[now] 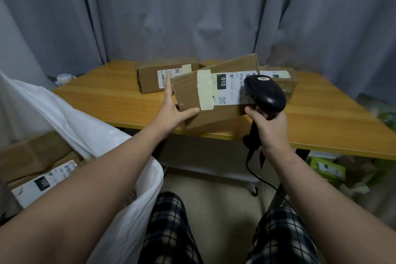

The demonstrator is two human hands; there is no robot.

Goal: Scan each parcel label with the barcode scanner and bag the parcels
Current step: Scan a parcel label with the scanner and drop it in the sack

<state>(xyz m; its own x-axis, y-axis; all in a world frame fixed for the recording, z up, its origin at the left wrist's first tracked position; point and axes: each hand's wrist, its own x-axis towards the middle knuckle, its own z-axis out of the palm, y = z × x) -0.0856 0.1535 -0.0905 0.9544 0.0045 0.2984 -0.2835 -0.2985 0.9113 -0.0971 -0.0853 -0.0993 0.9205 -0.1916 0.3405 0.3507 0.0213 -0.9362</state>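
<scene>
Bag: a thin white plastic bag (pixel 102 135) sits near left, holding a cardboard box labelled 150 (pixel 42 180).
Right hand: the right hand (pixel 272 126) is wrapped round the glossy black scanner (pixel 265 92), whose head covers the label.
Left hand: the left hand (pixel 171 107) clasps the tilted parcel (pixel 190 92) at its left end.
Parcel: brown cardboard, pale tape, white "010" label; it rests on the front of the wooden table (pixel 107 96).
Room: bare tabletop on both sides.
Far: two taped boxes (pixel 150 77), then a grey curtain (pixel 192 6).

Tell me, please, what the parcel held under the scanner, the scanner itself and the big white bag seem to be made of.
The parcel looks like brown cardboard, matte and creased, sealed with pale paper-like tape. The scanner seems to be black hard plastic with a soft sheen. The bag is probably thin white plastic film: it folds softly and looks slightly translucent.
</scene>
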